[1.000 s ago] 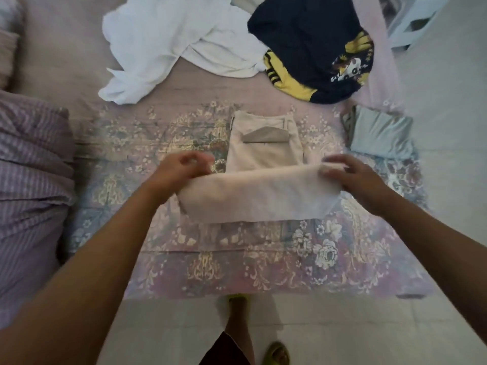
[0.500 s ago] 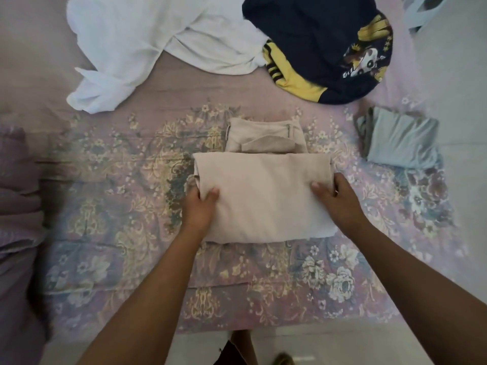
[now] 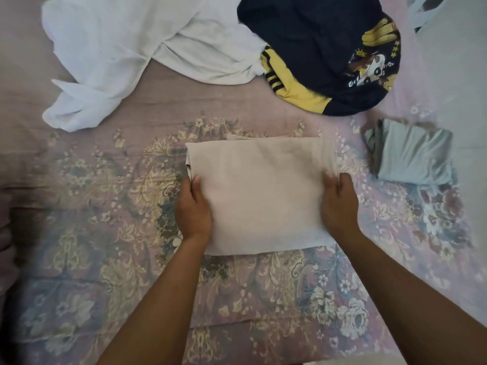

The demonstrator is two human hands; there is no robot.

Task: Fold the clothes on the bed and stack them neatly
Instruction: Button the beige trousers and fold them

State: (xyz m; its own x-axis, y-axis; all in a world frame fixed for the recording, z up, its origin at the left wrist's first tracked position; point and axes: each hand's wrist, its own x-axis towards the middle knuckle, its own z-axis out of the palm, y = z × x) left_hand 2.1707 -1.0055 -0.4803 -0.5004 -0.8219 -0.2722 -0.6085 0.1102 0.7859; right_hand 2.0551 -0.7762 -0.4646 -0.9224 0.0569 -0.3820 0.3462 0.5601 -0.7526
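Note:
Folded beige trousers (image 3: 263, 191) lie as a flat rectangle in the middle of the floral bedspread (image 3: 105, 259). My left hand (image 3: 193, 209) grips the bundle's left edge, thumb on top. On the right edge my right hand (image 3: 340, 204) holds the cloth, thumb over it and fingers tucked under. A crumpled white shirt (image 3: 126, 56) lies at the back left. A navy and yellow shirt (image 3: 324, 54) with a cartoon print is heaped at the back right. A folded grey-green garment (image 3: 411, 154) sits by the right edge of the bed.
The right side of the bed drops to a pale floor (image 3: 461, 75). A white piece of furniture (image 3: 427, 11) shows at the top right corner. Dark bedding edges the frame at the far left (image 3: 8, 233).
Both hands carried the lower half of the trousers up and over the waistband part, laid it down, and now hold the sides of the finished bundle. The pocket flap is covered.

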